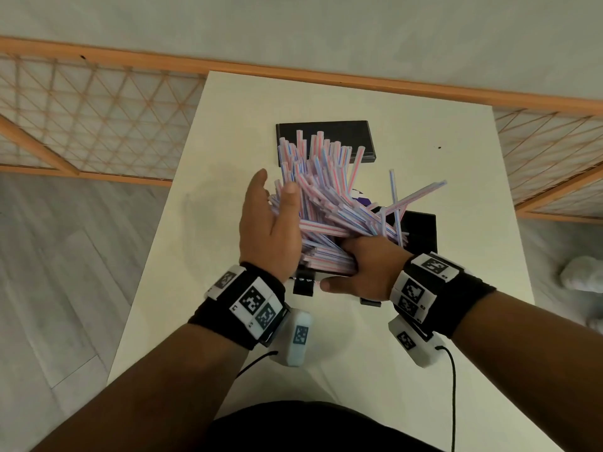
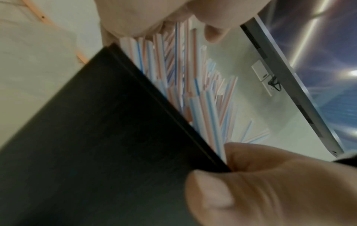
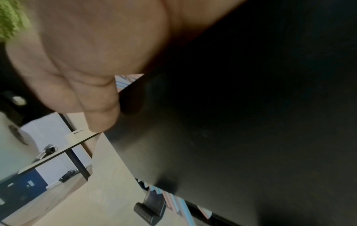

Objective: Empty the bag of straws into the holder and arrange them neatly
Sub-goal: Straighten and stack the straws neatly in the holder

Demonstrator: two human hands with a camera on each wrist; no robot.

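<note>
On the white table (image 1: 228, 132), near its middle, sits a black straw holder (image 1: 421, 230) crammed with striped paper straws (image 1: 326, 203). They are plainly out of the bag and in or across the holder, but nowhere near tidy: the heap fans out towards the far side, several straws poke off to the right at odd angles, and a few stand almost upright by the right wall. A flat black lid or panel (image 1: 326, 138) lies at the far end, half hidden behind the straw tips. Something purple (image 1: 360, 195) peeks out under the pile; I cannot tell whether that is the bag.

The left hand (image 1: 270, 223) stands on edge against the left flank of the heap, fingers straight and spread, palm pressing the straws inward. The right hand (image 1: 362, 269) is at the near end, thumb stretched out along the near edge; its fingers go in under the straws, where the head view loses them. The left wrist view shows its fingers bent at the holder's rim beside the straw ends, and the right wrist view is nearly all dark wall.

My reading: the emptying looks done, and what remains is the arranging, meaning gathering the strays, turning them all one way, and settling the bundle down inside the walls.
</note>
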